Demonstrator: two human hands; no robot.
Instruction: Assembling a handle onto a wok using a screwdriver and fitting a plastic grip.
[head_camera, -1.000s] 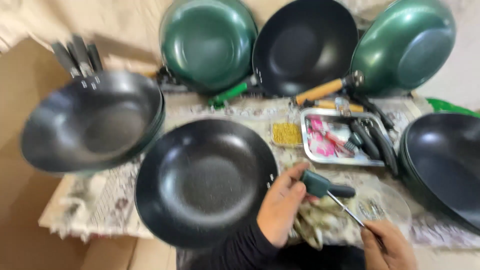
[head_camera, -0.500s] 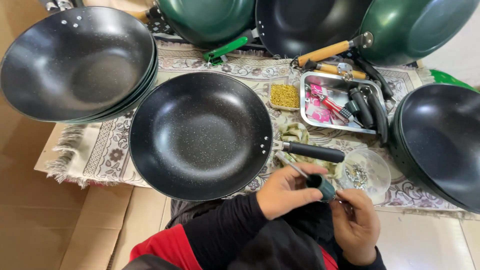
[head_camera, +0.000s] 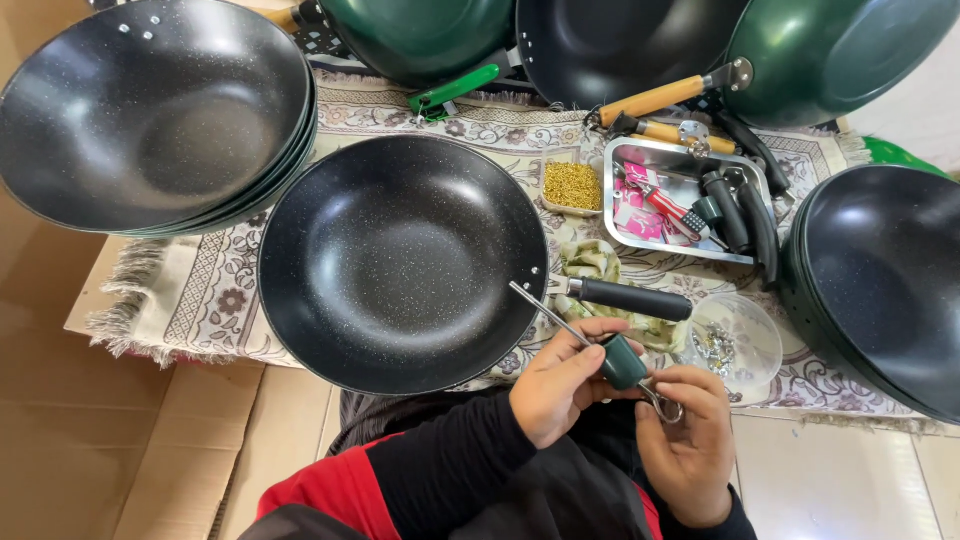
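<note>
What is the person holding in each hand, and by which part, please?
The left hand grips a screwdriver by its green handle. The right hand pinches a small metal ring-shaped piece at the fingertips; its kind cannot be told.

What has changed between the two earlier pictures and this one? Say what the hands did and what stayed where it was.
The left hand with the green-handled screwdriver drew back from the mat toward the body; the right hand came up to meet it and now pinches a small metal ring at the handle's end. The black wok with its black handle, the steel tray and the stacked woks stayed put.
</note>
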